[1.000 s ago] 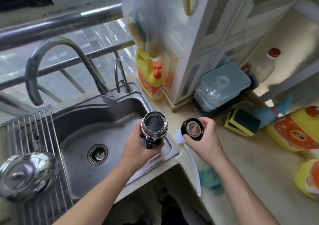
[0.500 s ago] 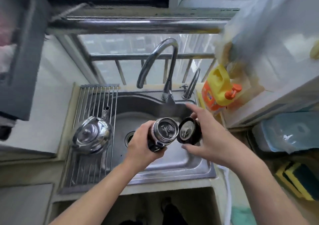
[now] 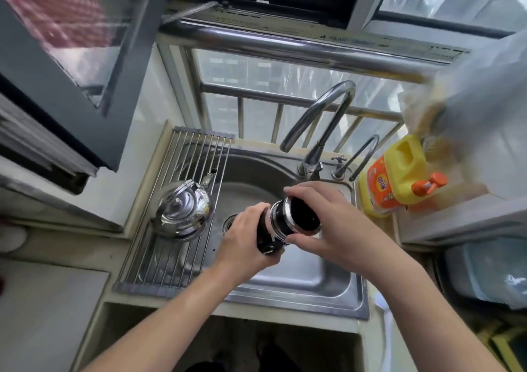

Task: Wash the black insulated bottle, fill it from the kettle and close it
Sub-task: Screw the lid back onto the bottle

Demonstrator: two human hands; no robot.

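Note:
Over the steel sink (image 3: pixel 313 291), my left hand (image 3: pixel 245 240) grips the black insulated bottle (image 3: pixel 266 234) around its body, tilted toward the right. My right hand (image 3: pixel 333 223) holds the black lid (image 3: pixel 303 214) with curled fingers and thumb, set against the bottle's steel neck. Whether the lid is fully seated cannot be told. The shiny steel kettle (image 3: pixel 182 209) sits on the roll-up drying rack (image 3: pixel 171 229) at the sink's left side, apart from both hands.
A curved tap (image 3: pixel 322 120) rises behind the sink, with a smaller tap (image 3: pixel 359 157) beside it. A yellow detergent jug (image 3: pixel 396 177) with an orange pump stands at the right. A clear lidded box (image 3: pixel 490 271) lies on the right counter. An open window pane hangs at upper left.
The lid was held apart from the open bottle; now my right hand has brought it onto the bottle's mouth. The view swung left from the counter to over the sink.

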